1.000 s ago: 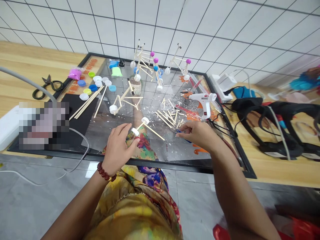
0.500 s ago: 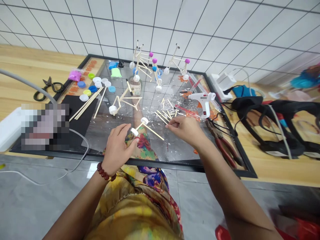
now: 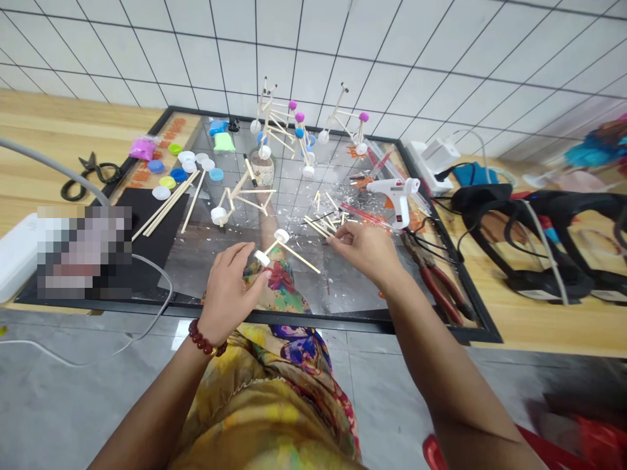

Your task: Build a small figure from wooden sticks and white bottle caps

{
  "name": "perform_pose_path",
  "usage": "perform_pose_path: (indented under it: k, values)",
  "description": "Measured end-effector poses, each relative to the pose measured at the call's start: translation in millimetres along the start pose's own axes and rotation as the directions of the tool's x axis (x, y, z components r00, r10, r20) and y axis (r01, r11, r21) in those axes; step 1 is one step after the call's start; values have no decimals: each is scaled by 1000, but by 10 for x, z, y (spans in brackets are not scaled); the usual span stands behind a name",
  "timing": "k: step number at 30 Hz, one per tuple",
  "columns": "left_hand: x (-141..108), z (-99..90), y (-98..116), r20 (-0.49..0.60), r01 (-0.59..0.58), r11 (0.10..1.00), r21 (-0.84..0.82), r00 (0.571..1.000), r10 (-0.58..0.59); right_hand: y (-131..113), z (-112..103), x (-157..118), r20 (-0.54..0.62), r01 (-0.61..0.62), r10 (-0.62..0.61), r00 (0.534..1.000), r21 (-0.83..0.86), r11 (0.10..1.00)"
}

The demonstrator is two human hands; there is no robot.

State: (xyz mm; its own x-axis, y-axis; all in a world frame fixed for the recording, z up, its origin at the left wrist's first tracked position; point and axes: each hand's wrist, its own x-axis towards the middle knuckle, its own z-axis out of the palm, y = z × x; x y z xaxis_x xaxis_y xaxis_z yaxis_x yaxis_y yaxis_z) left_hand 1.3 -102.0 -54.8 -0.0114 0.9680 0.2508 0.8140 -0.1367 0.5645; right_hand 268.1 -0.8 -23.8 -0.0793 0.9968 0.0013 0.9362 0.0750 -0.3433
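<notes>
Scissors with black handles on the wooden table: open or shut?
Open: the black-handled metal scissors show parted blade tips and spread handle loops.

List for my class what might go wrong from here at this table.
The small wooden-stick frame with white round caps sits close by the left hand; a nudge could loosen its joints.

The right hand is at the loose, pale wooden stick pieces, so some may scatter or prick a finger.

The white plastic glue gun lies nearby; its tip might be hot, though the picture cannot show that.
</notes>
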Motion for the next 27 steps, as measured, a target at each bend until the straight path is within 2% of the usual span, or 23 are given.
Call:
perform_pose_path:
  k: [4, 6, 9, 13, 18, 21, 27]
  values:
    - [-4, -13, 12, 5, 10, 1000, -14, 1000, -9, 234, -41, 12, -206, -52, 95, 974, 205, 977]
    - [-5, -15, 13, 14, 17, 1000, -13, 1000, -17, 317, -34, 13, -234, -40, 103, 967, 261, 964]
    - [-6, -8, 2, 3, 9, 1000, -11, 1000, -9, 329, 4, -2, -173, -1, 48, 984, 262, 965]
    - [-4, 3, -9, -19, -9, 1000, -6, 1000, 9, 208, 66, -29, -96, 78, -60, 994, 192, 978]
    - [1, 1, 2, -3, -12, 1000, 2, 1000, 12, 66, 138, -40, -52, 176, -175, 983, 21, 984]
    - [-1, 0, 5, -6, -15, 1000, 10, 1000, 15, 21, 155, -46, -43, 188, -189, 981, -30, 982]
    - [-7, 6, -3, -14, -15, 1000, 9, 1000, 15, -55, 156, -55, -51, 129, -133, 990, -78, 989]
